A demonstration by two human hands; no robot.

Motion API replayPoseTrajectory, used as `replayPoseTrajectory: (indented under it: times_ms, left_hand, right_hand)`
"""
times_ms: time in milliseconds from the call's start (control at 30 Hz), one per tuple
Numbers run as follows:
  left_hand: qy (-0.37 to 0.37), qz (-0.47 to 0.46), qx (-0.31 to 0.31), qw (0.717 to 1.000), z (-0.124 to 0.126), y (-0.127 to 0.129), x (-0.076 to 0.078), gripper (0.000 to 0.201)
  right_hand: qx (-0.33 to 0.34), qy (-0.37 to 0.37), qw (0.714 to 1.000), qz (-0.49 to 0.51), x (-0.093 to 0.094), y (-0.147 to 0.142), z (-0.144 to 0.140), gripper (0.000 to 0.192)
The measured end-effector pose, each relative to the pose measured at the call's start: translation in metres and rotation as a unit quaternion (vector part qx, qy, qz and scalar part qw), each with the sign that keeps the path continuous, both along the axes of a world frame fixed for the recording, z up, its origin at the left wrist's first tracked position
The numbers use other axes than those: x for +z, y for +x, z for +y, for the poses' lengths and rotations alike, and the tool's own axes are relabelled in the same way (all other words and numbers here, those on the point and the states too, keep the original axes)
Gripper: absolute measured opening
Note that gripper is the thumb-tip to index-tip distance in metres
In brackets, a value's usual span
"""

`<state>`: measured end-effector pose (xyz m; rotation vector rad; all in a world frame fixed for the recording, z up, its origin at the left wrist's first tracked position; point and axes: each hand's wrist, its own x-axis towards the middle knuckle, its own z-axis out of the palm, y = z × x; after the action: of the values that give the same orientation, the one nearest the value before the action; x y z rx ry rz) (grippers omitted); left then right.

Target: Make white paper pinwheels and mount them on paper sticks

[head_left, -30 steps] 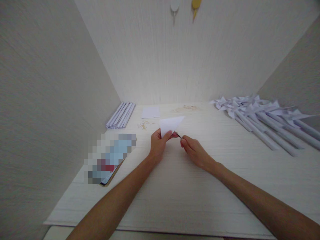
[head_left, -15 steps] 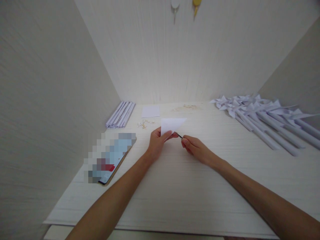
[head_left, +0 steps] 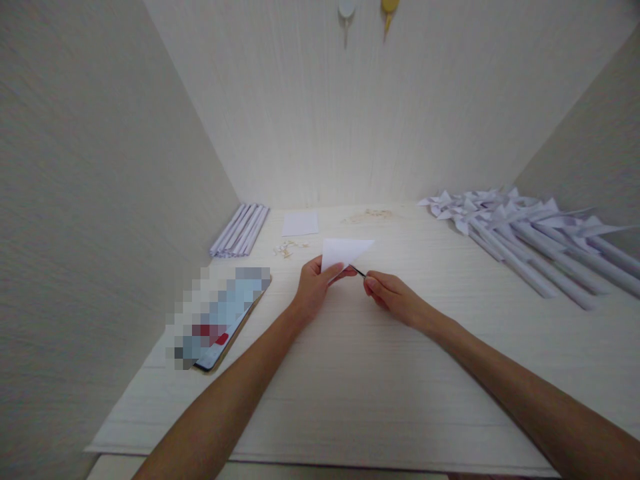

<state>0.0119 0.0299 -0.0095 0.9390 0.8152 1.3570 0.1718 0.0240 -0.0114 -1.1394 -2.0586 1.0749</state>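
Note:
A white sheet of paper [head_left: 341, 251], shaped like a triangle as if folded corner to corner, is pinched between the thumb and fingers of my left hand [head_left: 316, 283]. My right hand [head_left: 387, 291] is closed round a thin dark pointed tool [head_left: 358, 271]. Its tip meets the lower slanted edge of the paper, close to my left fingertips. Most of the tool's handle is hidden in my fist, so its exact kind does not show.
Paper pinwheels [head_left: 520, 220] on rolled sticks lie heaped at the right. Rolled paper tubes [head_left: 243, 230] and a square paper stack [head_left: 300, 224] sit at the back left, by small loose pins [head_left: 287, 249]. A phone [head_left: 233, 327] lies left of my forearm. Walls enclose the table.
Hands, paper and tool hold almost the same pose. The whole view has shifted very slightly.

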Motion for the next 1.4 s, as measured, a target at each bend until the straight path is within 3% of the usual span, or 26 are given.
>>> replayPoseTrajectory:
  times_ms: [1400]
  left_hand:
    - [0.011,0.008,-0.001,1.000,-0.0001,0.0009,0.0001,0.009]
  right_hand:
    - [-0.008,0.052,0.998,-0.039,0.0029,-0.0027,-0.0028,0.037]
